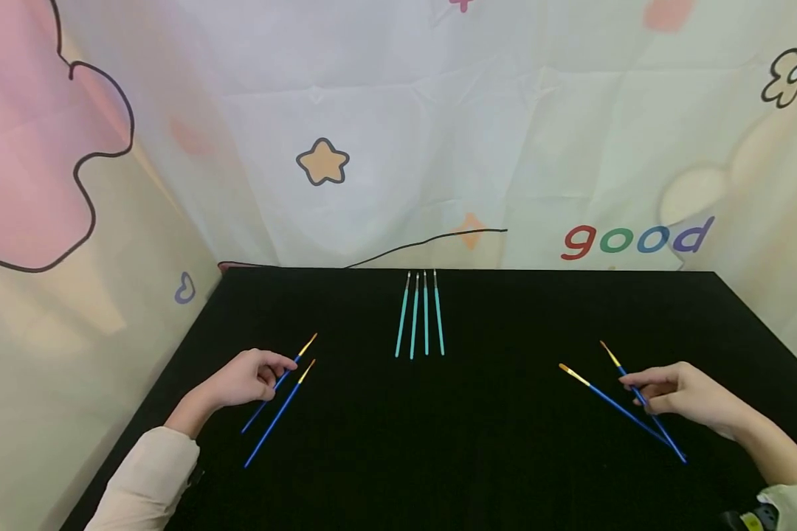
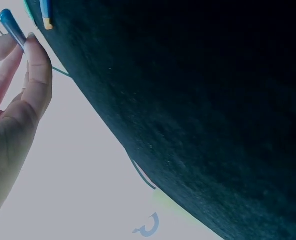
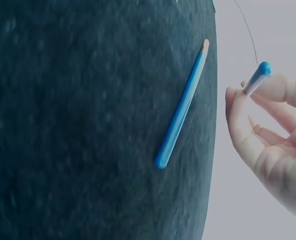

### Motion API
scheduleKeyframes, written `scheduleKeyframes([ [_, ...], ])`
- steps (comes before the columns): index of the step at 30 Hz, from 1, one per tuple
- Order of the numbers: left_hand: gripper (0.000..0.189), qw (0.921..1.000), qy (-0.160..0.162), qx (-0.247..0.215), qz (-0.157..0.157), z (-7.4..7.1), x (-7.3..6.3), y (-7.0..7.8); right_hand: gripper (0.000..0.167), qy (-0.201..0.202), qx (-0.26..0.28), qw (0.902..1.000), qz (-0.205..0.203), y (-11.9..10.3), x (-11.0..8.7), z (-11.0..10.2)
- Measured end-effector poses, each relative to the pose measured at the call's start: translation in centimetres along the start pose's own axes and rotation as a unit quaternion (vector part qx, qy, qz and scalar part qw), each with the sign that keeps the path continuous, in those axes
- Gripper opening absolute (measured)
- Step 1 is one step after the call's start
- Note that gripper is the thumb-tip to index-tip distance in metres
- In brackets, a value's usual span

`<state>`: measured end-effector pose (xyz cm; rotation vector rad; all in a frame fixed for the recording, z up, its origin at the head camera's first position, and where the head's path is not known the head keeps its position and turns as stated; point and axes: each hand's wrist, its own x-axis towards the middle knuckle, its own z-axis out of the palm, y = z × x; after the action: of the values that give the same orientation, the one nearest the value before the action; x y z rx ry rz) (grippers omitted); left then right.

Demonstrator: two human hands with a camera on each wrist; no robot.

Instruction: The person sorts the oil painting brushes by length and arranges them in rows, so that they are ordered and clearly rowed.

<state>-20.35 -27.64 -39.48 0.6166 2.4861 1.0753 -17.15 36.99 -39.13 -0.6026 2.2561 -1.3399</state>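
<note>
My left hand (image 1: pixel 249 377) pinches a blue paintbrush (image 1: pixel 253 418) with a gold ferrule between thumb and fingers; its bristles point away to the upper right. Just right of it, a second blue paintbrush (image 1: pixel 279 416) lies nearly parallel on the black table. The left wrist view shows the held brush's rounded blue end (image 2: pixel 12 26) at my fingertips. On the other side, my right hand (image 1: pixel 684 398) pinches another blue paintbrush (image 1: pixel 668 439), bristles toward the upper left. Beside it lies one more blue paintbrush (image 1: pixel 618 407), their handle ends overlapping in the head view.
Several teal paintbrushes (image 1: pixel 415 317) lie side by side at the table's far middle, tips toward the back edge. The black tabletop (image 1: pixel 432 442) spreads between my hands. A printed cloth (image 1: pixel 398 147) with a star, a flower and "good" hangs behind and at the sides.
</note>
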Motion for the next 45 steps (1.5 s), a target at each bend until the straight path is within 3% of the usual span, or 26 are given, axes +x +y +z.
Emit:
scheduleKeyframes([
  [13, 0.046, 0.9996, -0.001, -0.022, 0.016, 0.5, 0.3, 1.4, 0.042, 0.000, 0.008, 0.9999, -0.013, -1.9, 0.9, 2.1],
  [26, 0.047, 0.9977, 0.022, -0.046, 0.046, 0.7, 0.1, 3.3, 0.038, 0.064, -0.031, 0.9974, -0.009, -3.8, 1.3, 3.4],
  [37, 0.047, 0.9963, 0.033, -0.049, 0.063, 1.5, 0.3, 4.3, 0.033, 0.097, 0.008, 0.9951, -0.022, -4.4, 1.8, 4.9],
  [45, 0.047, 0.9952, 0.038, -0.059, 0.069, 2.2, 0.3, 5.0, 0.041, 0.105, 0.007, 0.9945, 0.001, -5.2, 2.1, 5.6],
])
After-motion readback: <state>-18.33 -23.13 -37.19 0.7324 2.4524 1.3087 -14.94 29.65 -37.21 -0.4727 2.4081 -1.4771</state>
